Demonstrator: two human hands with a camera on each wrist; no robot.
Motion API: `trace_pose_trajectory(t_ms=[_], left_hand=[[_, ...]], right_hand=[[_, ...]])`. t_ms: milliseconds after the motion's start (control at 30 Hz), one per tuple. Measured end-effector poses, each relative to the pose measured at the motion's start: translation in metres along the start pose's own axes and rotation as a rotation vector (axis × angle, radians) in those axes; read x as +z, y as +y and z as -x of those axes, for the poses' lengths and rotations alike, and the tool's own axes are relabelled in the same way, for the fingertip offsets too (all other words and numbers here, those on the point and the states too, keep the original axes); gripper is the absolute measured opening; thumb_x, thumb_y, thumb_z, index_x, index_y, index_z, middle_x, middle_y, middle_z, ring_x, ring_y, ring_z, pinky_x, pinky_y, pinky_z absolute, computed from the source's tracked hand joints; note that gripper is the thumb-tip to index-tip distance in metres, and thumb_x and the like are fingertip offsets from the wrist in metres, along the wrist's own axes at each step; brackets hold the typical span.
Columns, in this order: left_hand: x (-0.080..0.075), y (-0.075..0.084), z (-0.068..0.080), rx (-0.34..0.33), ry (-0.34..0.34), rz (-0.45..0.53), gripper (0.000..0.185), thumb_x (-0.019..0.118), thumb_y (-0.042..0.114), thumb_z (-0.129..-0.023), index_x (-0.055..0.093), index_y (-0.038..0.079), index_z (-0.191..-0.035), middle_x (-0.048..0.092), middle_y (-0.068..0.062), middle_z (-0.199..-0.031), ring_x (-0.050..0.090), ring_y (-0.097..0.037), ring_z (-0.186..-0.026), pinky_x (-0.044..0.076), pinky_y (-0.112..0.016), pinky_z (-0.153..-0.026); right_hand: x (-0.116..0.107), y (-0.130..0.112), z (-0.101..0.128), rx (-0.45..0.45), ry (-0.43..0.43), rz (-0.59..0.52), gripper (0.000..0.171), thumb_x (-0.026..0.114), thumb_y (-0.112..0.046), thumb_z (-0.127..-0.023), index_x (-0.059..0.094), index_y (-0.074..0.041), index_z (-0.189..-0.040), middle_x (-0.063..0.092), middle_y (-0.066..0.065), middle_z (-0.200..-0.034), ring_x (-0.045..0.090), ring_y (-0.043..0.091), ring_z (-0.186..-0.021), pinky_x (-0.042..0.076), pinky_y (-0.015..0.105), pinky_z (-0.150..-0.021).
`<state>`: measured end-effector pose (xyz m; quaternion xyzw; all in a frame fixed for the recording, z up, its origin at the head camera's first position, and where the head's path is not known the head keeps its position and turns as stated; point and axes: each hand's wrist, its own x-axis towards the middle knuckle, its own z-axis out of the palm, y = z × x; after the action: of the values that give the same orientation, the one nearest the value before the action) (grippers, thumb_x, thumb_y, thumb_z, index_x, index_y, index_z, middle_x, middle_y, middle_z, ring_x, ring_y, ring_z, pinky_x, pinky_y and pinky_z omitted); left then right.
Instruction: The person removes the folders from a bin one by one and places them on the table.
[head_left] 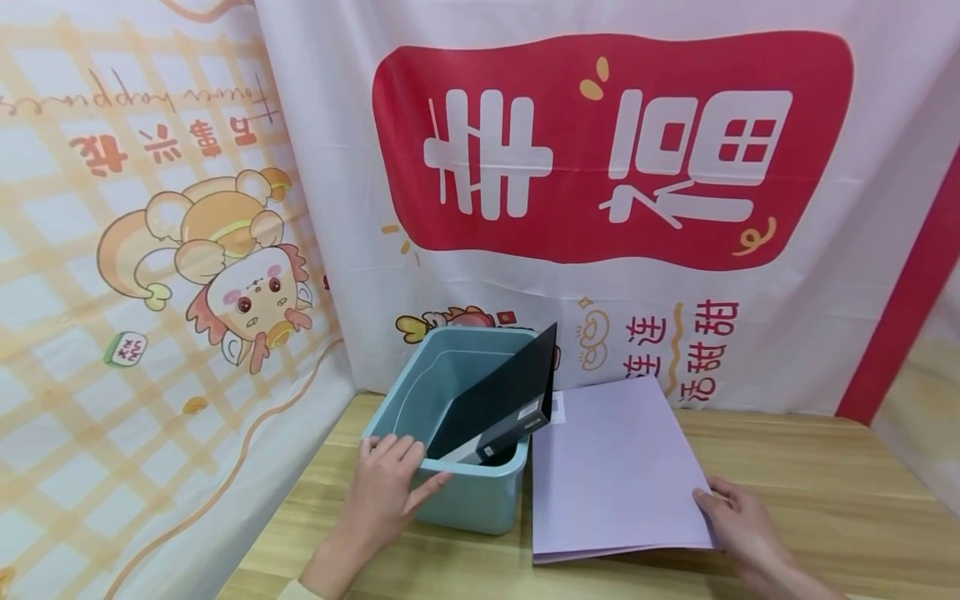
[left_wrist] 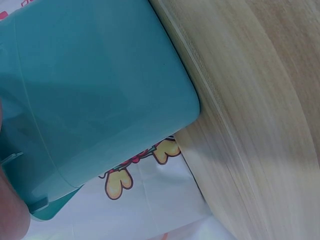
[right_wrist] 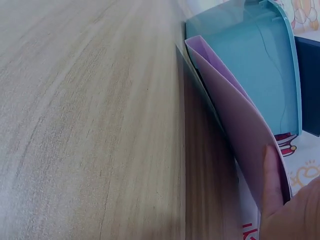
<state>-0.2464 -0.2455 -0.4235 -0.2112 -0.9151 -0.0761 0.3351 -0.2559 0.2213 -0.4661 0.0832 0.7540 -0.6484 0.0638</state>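
Left hand (head_left: 386,492) flat on near rim of teal bin (head_left: 465,492), fingers straight, nothing gripped. Right hand (head_left: 738,521) at near right corner of lilac folder (head_left: 615,471), fingertips on cover, corner lifted off wooden table (head_left: 825,492); whether pinching, cannot tell. Folder lies just right of bin, touching. Black folder (head_left: 498,404) stands tilted inside bin. Printed cloth backdrop (head_left: 600,167) behind.

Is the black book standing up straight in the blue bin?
No, tilted. The black book leans slantwise across the blue bin, its top corner poking above the rim.
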Motion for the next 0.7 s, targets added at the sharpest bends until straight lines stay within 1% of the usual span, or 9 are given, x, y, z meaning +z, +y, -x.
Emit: trace_pose_trajectory(t_ms=[167, 267, 367, 533, 700], left_hand=[[-0.001, 0.001, 0.0, -0.001, -0.002, 0.001, 0.042, 0.066, 0.06, -0.093, 0.05, 0.023, -0.08, 0.046, 0.013, -0.076, 0.044, -0.01, -0.074, 0.044, -0.052, -0.085], [-0.001, 0.001, 0.0, -0.007, -0.01, -0.009, 0.043, 0.065, 0.061, -0.093, 0.05, 0.023, -0.08, 0.045, 0.014, -0.077, 0.044, -0.01, -0.075, 0.044, -0.052, -0.085], [-0.002, 0.001, 0.0, -0.013, -0.017, -0.017, 0.044, 0.065, 0.062, -0.093, 0.052, 0.023, -0.08, 0.046, 0.013, -0.077, 0.044, -0.011, -0.075, 0.044, -0.052, -0.086], [-0.002, 0.001, 0.0, -0.01, -0.017, -0.021, 0.043, 0.065, 0.062, -0.092, 0.053, 0.022, -0.081, 0.046, 0.013, -0.078, 0.045, -0.011, -0.076, 0.044, -0.052, -0.085], [-0.001, 0.001, 0.0, -0.006, -0.013, -0.023, 0.043, 0.066, 0.062, -0.092, 0.052, 0.023, -0.081, 0.046, 0.014, -0.077, 0.044, -0.01, -0.075, 0.044, -0.051, -0.084]], right_hand=[[0.001, 0.0, 0.003, 0.006, -0.019, -0.006, 0.06, 0.044, -0.013, -0.108, 0.017, 0.02, -0.15, 0.065, 0.022, -0.114, 0.068, 0.017, -0.086, 0.058, 0.035, -0.074], [0.002, -0.001, 0.006, 0.0, -0.022, -0.003, 0.053, 0.046, -0.012, -0.108, 0.026, 0.02, -0.146, 0.068, 0.015, -0.105, 0.069, 0.018, -0.084, 0.058, 0.035, -0.073], [0.004, -0.002, 0.01, -0.007, -0.023, 0.001, 0.042, 0.047, -0.008, -0.106, 0.038, 0.017, -0.138, 0.07, 0.01, -0.097, 0.07, 0.02, -0.081, 0.057, 0.035, -0.07], [0.007, -0.002, 0.013, -0.005, -0.035, 0.02, 0.029, 0.049, -0.005, -0.104, 0.049, 0.015, -0.125, 0.071, 0.01, -0.088, 0.071, 0.024, -0.075, 0.057, 0.036, -0.065], [0.008, 0.002, 0.013, -0.013, -0.032, 0.062, 0.027, 0.052, -0.005, -0.102, 0.053, 0.016, -0.119, 0.071, 0.01, -0.085, 0.07, 0.024, -0.073, 0.056, 0.035, -0.062]])
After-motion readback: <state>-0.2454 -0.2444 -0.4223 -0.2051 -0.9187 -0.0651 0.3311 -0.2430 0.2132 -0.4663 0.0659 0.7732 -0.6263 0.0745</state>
